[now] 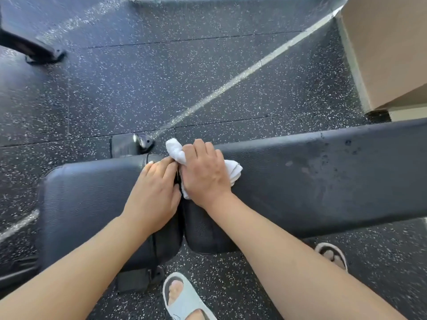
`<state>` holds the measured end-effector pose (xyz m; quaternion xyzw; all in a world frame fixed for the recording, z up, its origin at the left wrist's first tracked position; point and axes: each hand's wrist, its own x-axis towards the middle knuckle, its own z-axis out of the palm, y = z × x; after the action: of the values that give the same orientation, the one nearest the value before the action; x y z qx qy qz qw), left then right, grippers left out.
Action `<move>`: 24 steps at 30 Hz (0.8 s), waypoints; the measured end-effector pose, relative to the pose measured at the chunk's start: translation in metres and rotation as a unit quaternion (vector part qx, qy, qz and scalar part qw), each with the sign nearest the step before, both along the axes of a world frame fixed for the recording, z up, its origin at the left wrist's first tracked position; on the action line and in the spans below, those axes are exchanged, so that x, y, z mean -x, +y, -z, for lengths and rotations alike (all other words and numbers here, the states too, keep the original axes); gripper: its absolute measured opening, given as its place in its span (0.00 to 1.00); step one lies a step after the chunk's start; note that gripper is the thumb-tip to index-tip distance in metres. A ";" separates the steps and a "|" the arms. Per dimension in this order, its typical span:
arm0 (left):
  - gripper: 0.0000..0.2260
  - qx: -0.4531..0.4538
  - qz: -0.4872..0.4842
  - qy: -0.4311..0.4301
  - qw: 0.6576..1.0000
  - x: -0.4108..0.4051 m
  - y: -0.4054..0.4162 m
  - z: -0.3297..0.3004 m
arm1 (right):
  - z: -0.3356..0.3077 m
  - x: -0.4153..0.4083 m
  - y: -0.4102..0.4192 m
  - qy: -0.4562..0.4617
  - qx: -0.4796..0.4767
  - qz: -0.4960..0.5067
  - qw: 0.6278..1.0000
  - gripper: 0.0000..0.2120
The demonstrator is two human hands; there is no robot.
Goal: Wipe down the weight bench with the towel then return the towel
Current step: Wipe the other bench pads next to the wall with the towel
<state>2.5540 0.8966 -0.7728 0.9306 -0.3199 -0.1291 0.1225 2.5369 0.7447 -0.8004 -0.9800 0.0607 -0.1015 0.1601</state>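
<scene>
**Spotter:** Speckled rubber floor (208, 77) all round, a pale box (388, 47) up at two o'clock. Where is the towel?

**Me:** On the bench (323, 181), right at the gap (182, 218) between the seat pad (87, 204) and the long pad. My right hand (205, 179) lies over the white towel (233, 170), fingers curled round it and pressing it down. One bunched end sticks out toward eleven o'clock, and folded layers show at three o'clock beside my knuckles.

**Spotter:** And the left hand (153, 199)?

**Me:** It rests on the seat pad at the edge of the gap, touching the right hand. The fingers look fairly straight, with the tips tucked toward the towel; I cannot tell whether they pinch any cloth.

**Spotter:** How does the bench lie?

**Me:** Its long axis runs from nine o'clock to three o'clock across my view, tilted slightly upward to the right. The towel's long axis runs roughly eleven to four.

**Spotter:** What could go wrong?

**Me:** I judge the towel could snag or get pushed down into the gap, because its lower edge sits right over it. A loose grip could let the bunched end slip off the far edge onto the floor. The long pad toward three o'clock shows dull marks, so stopping here would leave most of it unwiped. My sandal (184, 299) stands near the bench foot, a possible trip.
</scene>
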 end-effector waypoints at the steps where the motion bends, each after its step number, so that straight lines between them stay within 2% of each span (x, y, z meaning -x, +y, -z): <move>1: 0.19 0.001 -0.012 0.003 1.000 0.003 -0.003 0.001 | 0.001 0.001 -0.001 -0.005 -0.004 -0.004 1.000 0.07; 5: 0.13 0.010 -0.096 0.003 0.995 0.014 -0.018 0.000 | 0.002 0.002 -0.009 -0.006 -0.025 -0.037 0.999 0.08; 8: 0.13 0.035 -0.163 0.001 0.986 0.031 -0.037 0.003 | 0.000 0.009 -0.029 -0.001 -0.047 -0.116 0.992 0.09; 10: 0.14 0.070 -0.240 0.008 0.968 0.042 -0.059 0.002 | 0.000 0.022 -0.062 -0.001 -0.041 -0.156 0.987 0.11; 12: 0.17 0.096 -0.342 0.017 0.935 0.043 -0.089 -0.001 | 0.002 0.039 -0.107 -0.005 -0.027 -0.169 0.985 0.10; 15: 0.19 0.107 -0.456 0.037 0.883 0.028 -0.135 0.002 | 0.004 0.062 -0.182 -0.011 -0.011 -0.140 0.990 0.08; 17: 0.21 0.078 -0.485 0.032 0.871 0.017 -0.161 0.008 | 0.003 0.071 -0.227 -0.019 -0.003 -0.117 0.993 0.08; 20: 0.18 0.015 -0.546 0.010 0.838 0.009 -0.186 0.017 | 0.001 0.078 -0.271 -0.024 0.008 -0.097 0.995 0.06; 24: 0.19 0.004 -0.567 -0.045 0.823 0.010 -0.192 0.028 | -0.001 0.078 -0.298 -0.016 -0.005 -0.059 0.998 0.07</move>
<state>2.5444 0.7045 -0.8004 0.9521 0.2585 0.0062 0.1630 2.4585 0.4472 -0.7994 -0.9794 0.0009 -0.1069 0.1715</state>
